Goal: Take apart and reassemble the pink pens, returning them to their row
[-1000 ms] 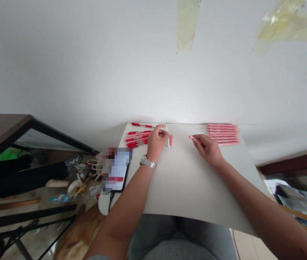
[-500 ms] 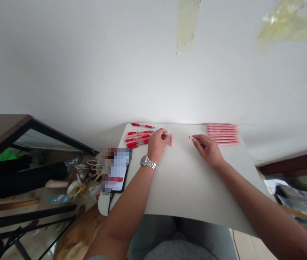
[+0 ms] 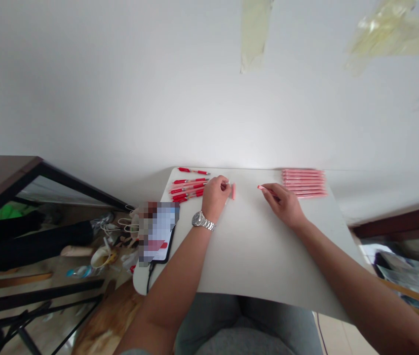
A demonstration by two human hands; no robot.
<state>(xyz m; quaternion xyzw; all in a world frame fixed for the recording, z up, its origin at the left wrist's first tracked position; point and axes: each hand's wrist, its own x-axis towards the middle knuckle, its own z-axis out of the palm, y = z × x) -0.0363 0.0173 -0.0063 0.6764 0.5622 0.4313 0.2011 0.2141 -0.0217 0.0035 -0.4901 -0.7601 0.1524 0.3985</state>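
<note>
My left hand [image 3: 214, 197], with a metal watch at the wrist, is closed in a pinch on a thin, clear-white tube [image 3: 228, 181] that sticks out past the fingertips. Just right of it a short pink grip-like piece [image 3: 233, 191] lies on the white table [image 3: 253, 256]. My right hand [image 3: 282, 203] is closed round a slim pink pen part [image 3: 260, 187]; its tip points left and the rest is hidden in the fingers. Several red pens [image 3: 190, 189] lie left of my left hand, partly behind it. A row of slender pink sticks [image 3: 304, 183] lies beyond my right hand.
A phone [image 3: 163, 231] with a cable lies at the table's left edge. The wall [image 3: 209, 98] stands right behind the table. A dark table [image 3: 5, 172] is at the left, and a furry animal [image 3: 109, 320] lies on the floor below.
The thin tube in my left hand now shows slightly less above the fingertips. My right hand and the things on the table have stayed in place.
</note>
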